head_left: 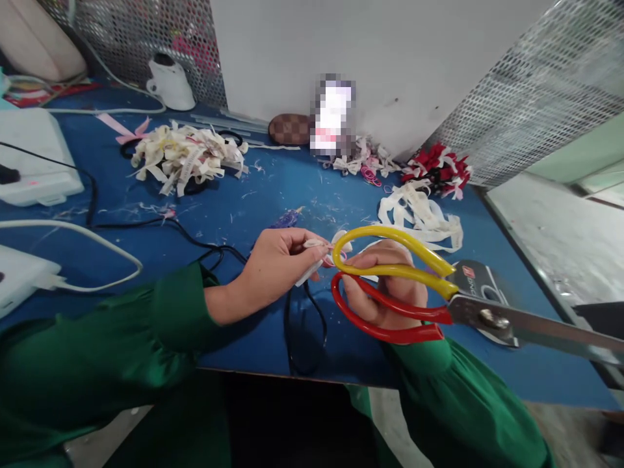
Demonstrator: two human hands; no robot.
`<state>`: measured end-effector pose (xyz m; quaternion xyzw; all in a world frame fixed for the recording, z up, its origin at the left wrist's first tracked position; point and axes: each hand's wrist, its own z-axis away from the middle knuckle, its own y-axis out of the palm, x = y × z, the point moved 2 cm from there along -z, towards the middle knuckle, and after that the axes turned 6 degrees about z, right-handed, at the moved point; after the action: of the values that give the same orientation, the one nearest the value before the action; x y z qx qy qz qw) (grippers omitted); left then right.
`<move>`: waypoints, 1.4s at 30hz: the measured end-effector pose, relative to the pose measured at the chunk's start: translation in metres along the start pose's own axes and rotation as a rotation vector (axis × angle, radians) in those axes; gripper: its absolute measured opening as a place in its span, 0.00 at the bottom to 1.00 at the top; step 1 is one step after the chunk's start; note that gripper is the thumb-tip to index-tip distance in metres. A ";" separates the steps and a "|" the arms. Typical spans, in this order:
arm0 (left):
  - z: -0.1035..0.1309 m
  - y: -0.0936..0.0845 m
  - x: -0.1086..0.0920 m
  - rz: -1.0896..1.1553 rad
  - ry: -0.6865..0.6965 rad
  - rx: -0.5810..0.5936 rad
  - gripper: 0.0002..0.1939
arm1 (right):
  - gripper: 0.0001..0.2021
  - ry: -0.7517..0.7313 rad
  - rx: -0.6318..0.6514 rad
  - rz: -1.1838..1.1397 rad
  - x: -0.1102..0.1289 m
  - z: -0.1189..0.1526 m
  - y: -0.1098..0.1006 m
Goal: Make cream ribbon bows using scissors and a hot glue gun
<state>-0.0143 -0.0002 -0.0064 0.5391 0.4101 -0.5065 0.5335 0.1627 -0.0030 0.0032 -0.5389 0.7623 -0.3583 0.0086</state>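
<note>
Near the table's front edge, my left hand pinches a small white ribbon piece between thumb and fingers. My right hand is closed around the scissors, which have one yellow and one red handle; their blades point to the right. Between the two hands, a small pink elastic and white ribbon meet at the fingertips, partly hidden by the yellow handle. A black cord loop hangs below my left fingertips.
Cream ribbon bows lie at the back left, red and white bows at the back right. White ribbon lies behind my right hand. A phone leans on the wall; a black cable crosses the left.
</note>
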 end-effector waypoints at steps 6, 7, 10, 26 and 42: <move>0.002 0.000 -0.003 -0.093 0.039 -0.009 0.10 | 0.14 0.011 -0.014 0.049 0.003 -0.002 0.005; 0.002 0.000 -0.003 -0.099 0.037 -0.010 0.09 | 0.13 0.016 -0.019 0.056 0.003 -0.002 0.006; 0.002 0.000 -0.003 -0.111 0.026 -0.021 0.08 | 0.13 0.034 -0.017 0.090 0.002 -0.002 0.008; 0.002 -0.002 0.001 -0.101 0.036 0.001 0.09 | 0.12 0.063 -0.025 0.122 0.002 -0.003 0.009; 0.003 0.001 -0.001 -0.083 0.008 -0.005 0.08 | 0.13 0.082 0.008 0.076 0.002 -0.005 0.001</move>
<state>-0.0139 -0.0030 -0.0047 0.5222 0.4355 -0.5250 0.5118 0.1594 -0.0014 0.0073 -0.4945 0.7805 -0.3824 -0.0068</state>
